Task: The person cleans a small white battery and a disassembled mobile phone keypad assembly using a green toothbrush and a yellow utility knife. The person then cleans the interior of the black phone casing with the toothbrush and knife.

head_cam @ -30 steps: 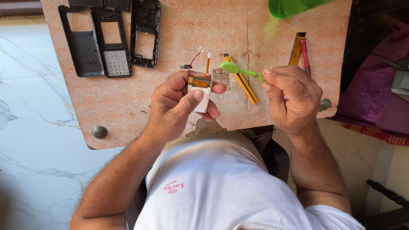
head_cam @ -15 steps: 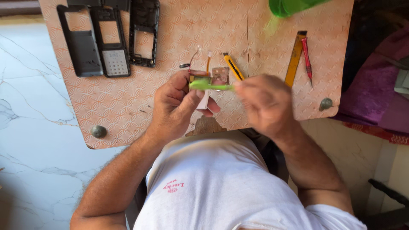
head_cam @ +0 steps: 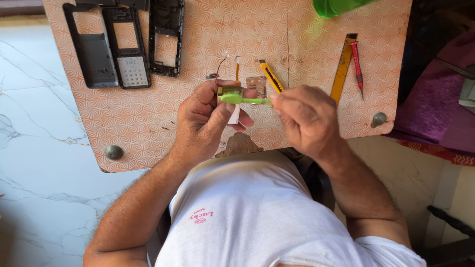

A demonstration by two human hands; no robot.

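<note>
**Brushing a stripped phone board**

The left hand grips a small circuit board above the patterned table; the right hand pinches a green brush against it. Three phone casings lie detached; reassembly appears outstanding.

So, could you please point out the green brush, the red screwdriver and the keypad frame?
green brush (head_cam: 243,100), head view, on its handle.
red screwdriver (head_cam: 357,62), head view, on its red grip.
keypad frame (head_cam: 131,71), head view, on its key grid.

Orange patterned board: 3 black phone shells, yellow ruler, red screwdriver, yellow cutter.
</note>
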